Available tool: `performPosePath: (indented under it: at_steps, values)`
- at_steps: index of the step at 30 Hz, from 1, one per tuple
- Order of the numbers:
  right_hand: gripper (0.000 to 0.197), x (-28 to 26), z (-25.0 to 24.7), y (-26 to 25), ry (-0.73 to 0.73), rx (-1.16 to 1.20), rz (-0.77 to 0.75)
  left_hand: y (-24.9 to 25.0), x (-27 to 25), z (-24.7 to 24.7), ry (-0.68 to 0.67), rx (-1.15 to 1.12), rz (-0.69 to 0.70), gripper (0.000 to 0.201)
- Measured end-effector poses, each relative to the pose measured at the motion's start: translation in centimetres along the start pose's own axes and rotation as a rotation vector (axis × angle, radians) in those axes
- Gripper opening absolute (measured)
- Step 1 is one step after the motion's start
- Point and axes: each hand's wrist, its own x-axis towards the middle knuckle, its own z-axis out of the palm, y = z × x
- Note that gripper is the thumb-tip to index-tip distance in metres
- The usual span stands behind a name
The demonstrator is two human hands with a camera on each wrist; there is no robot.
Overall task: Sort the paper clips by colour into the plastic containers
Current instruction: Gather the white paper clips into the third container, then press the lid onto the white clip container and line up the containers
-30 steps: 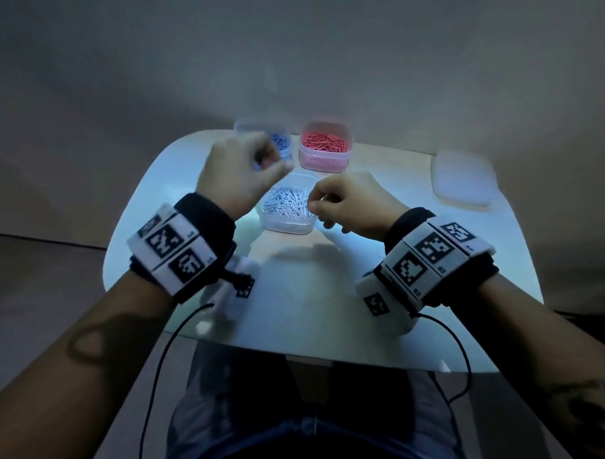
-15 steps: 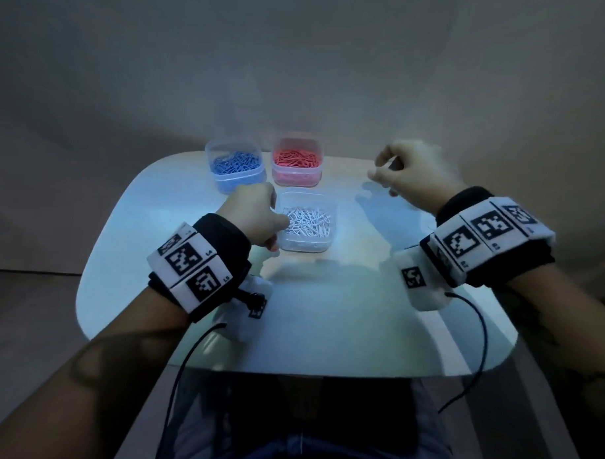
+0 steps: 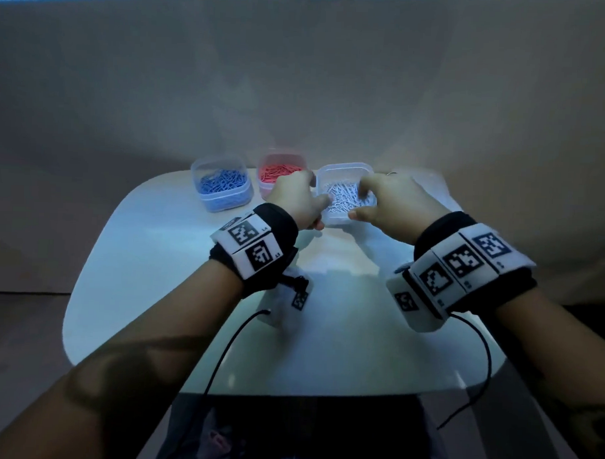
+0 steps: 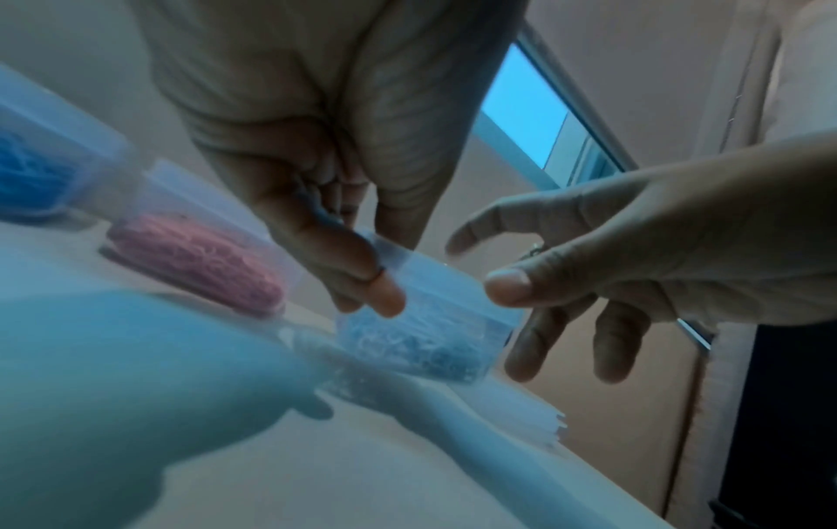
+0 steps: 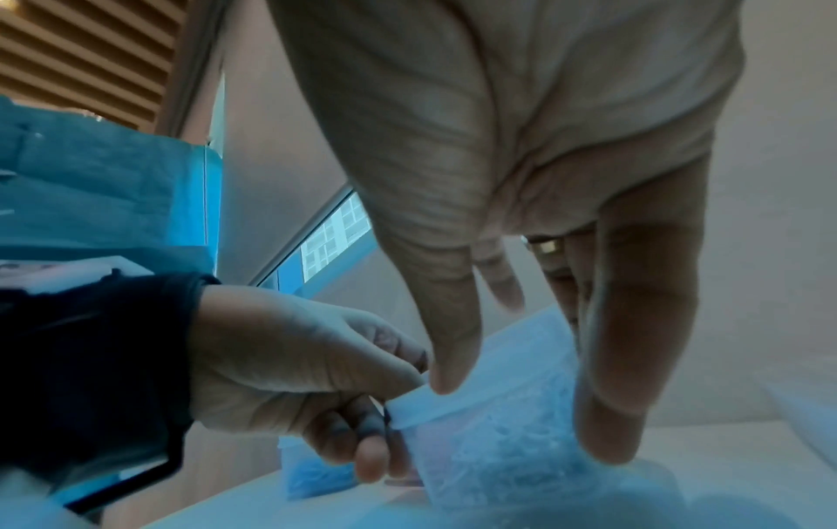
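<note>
White paper clips sat heaped in the clear plastic container at the far middle of the table, and both hands were on that box. Over on its left edge, the left hand had it pinched, thumb on the rim and curled fingers against the outer wall; the left wrist view showed that thumb pressed right over the lip. Across from it, the right hand came in from the right with fingers spread and fairly straight, thumb at the near rim, the other fingers reaching over the far side. From the right wrist view the thumb tip touched the rim while a finger lay down the container's right wall; whether it was truly gripping or only touching, I could not tell. Just left of this box stood the pink container holding red clips, partly hidden behind the left hand, and further left the clear container of blue clips. All three stood in a row along the table's far edge.
</note>
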Motion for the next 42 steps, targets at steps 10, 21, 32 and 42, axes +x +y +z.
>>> performPosePath:
  at_steps: [10,21,32,42]
  values:
    - [0.032,3.3,-0.1,-0.3,-0.017,0.148,0.128,-4.1,0.1,-7.6,0.29,0.628,-0.086,0.037]
    - [0.031,3.4,0.6,0.4,-0.032,0.213,0.11,-5.5,2.2,-7.9,0.2,0.622,0.006,0.026]
    - [0.044,3.1,0.5,3.8,-0.063,-0.403,0.254,-1.2,-1.1,-4.8,0.387,0.505,0.27,0.039]
    - [0.028,1.1,-2.6,5.8,0.436,0.16,0.327,4.3,1.7,1.7,-0.06,0.934,0.261,0.009]
